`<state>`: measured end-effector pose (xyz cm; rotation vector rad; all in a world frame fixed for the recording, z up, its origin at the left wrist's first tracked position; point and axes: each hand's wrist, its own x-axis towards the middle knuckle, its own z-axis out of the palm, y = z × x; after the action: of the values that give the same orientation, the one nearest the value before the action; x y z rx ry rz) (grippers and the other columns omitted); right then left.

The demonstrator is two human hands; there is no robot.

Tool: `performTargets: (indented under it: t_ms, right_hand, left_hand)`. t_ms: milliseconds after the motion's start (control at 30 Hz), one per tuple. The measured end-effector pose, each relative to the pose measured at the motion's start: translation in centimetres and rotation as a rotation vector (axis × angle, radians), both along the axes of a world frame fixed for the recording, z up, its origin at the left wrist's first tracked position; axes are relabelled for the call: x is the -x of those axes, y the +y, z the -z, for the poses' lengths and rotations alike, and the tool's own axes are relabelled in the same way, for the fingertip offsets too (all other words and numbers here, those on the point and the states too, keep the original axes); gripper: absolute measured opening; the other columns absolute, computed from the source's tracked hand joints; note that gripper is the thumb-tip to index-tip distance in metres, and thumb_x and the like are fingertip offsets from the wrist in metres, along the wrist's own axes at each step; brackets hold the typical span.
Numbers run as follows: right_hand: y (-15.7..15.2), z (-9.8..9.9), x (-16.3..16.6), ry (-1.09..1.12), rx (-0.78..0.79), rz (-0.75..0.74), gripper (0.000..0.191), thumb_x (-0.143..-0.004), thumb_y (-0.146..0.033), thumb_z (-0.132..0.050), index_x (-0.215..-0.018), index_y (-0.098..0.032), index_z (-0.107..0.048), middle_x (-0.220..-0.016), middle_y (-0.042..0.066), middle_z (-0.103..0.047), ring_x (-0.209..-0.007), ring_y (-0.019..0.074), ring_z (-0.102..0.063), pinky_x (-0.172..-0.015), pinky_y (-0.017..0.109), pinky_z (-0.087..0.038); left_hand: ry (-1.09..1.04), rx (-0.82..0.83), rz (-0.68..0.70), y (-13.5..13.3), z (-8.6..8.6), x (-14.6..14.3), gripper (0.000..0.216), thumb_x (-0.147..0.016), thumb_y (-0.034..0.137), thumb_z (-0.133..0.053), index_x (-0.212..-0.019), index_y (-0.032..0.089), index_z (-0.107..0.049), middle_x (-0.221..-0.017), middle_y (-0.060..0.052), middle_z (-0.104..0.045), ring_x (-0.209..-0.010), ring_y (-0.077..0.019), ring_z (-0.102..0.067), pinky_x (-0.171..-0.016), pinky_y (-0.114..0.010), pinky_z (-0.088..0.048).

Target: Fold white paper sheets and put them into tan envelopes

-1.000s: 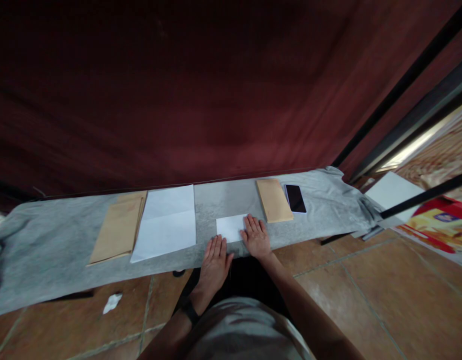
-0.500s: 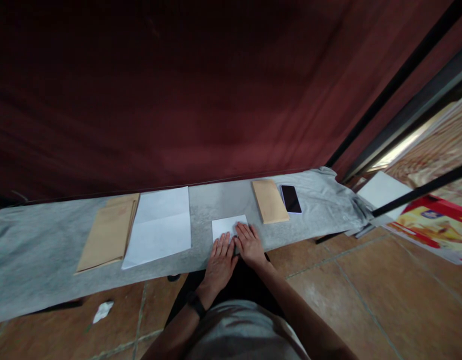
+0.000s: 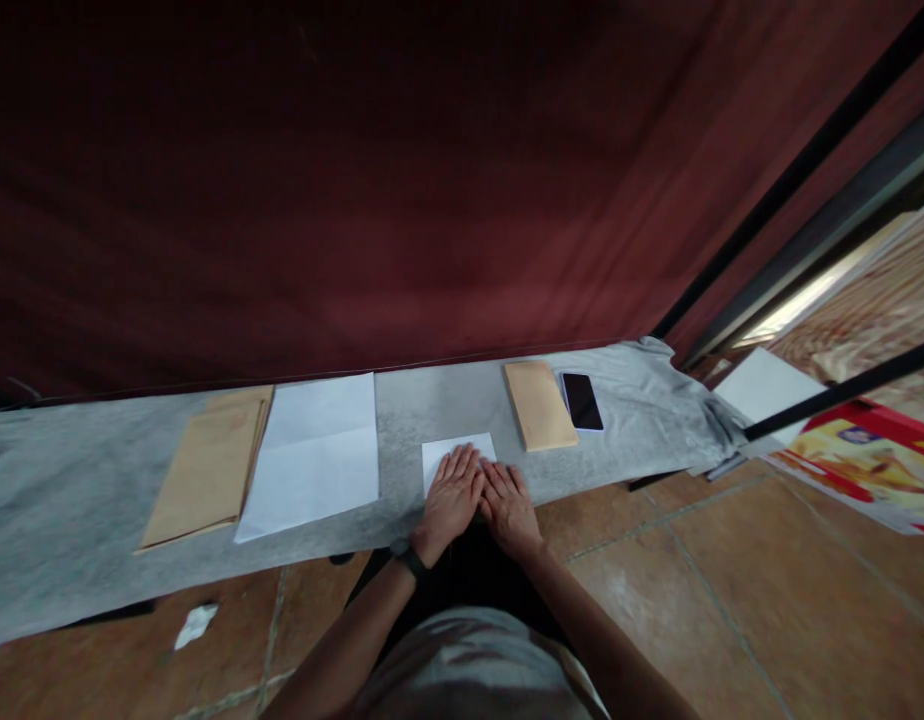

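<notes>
A small white sheet of paper (image 3: 437,455), perhaps folded, lies near the front edge of the narrow cloth-covered table (image 3: 413,400). My left hand (image 3: 452,495) rests flat on it with the fingers stretched out, a dark watch on that wrist. Beside it, my right hand (image 3: 509,507) lies flat over the sheet's right part, fingers extended. The two hands touch or nearly touch, and they cover the near part of the paper. Left of them lies a larger stack of white paper (image 3: 316,450) with a faint crease across it.
Brown envelopes (image 3: 207,465) lie at the left of the white stack. On the right are a brown envelope stack (image 3: 539,405) and a phone (image 3: 583,401). A dark red curtain (image 3: 402,200) hangs behind; a red printed box (image 3: 874,455) stands at the far right.
My left hand has slid forward and to the right over the small sheet. My right hand has moved slightly right and back toward me. Both stay flat.
</notes>
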<state>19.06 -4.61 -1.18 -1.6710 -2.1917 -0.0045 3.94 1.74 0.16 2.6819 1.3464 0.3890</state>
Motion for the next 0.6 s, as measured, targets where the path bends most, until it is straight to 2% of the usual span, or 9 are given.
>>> performTargets:
  t_ms: [167, 267, 467, 600]
  right_hand:
    - [0.0, 0.3, 0.3, -0.006, -0.004, 0.029, 0.045, -0.103, -0.033, -0.045, -0.145, -0.016, -0.051, -0.147, 0.013, -0.055, -0.141, 0.0256, -0.044, -0.120, 0.050, -0.027]
    - [0.0, 0.3, 0.3, -0.021, -0.007, 0.031, 0.047, -0.103, -0.033, -0.046, -0.146, -0.016, -0.050, -0.148, 0.013, -0.054, -0.141, 0.0253, -0.044, -0.121, 0.049, -0.027]
    - [0.0, 0.0, 0.3, -0.019, -0.018, 0.027, 0.046, -0.104, -0.033, -0.043, -0.148, -0.019, -0.048, -0.155, 0.010, -0.046, -0.142, 0.0253, -0.042, -0.120, 0.049, -0.027]
    - [-0.1, -0.2, 0.4, -0.015, -0.020, 0.025, 0.049, -0.104, -0.032, -0.043, -0.151, -0.019, -0.044, -0.157, 0.009, -0.044, -0.142, 0.0263, -0.043, -0.120, 0.049, -0.027]
  left_hand:
    - [0.016, -0.009, 0.025, 2.0, -0.3, -1.0, 0.053, -0.103, 0.035, -0.032, -0.151, 0.016, -0.042, -0.159, -0.012, -0.040, -0.150, -0.0256, -0.032, -0.122, -0.050, -0.028]
    - [0.016, -0.024, -0.013, 2.1, -0.2, -0.7, 0.056, -0.103, 0.040, -0.031, -0.152, 0.014, -0.041, -0.158, -0.012, -0.040, -0.150, -0.0250, -0.032, -0.122, -0.048, -0.027]
    - [0.021, -0.071, -0.095, 0.4, 0.2, 1.9, 0.061, -0.102, 0.045, -0.035, -0.152, 0.010, -0.039, -0.158, -0.016, -0.040, -0.150, -0.0266, -0.031, -0.122, -0.048, -0.028]
    - [0.027, -0.090, -0.100, -1.0, 0.3, 4.1, 0.060, -0.102, 0.046, -0.036, -0.151, 0.013, -0.042, -0.158, -0.015, -0.041, -0.150, -0.0280, -0.032, -0.121, -0.049, -0.030]
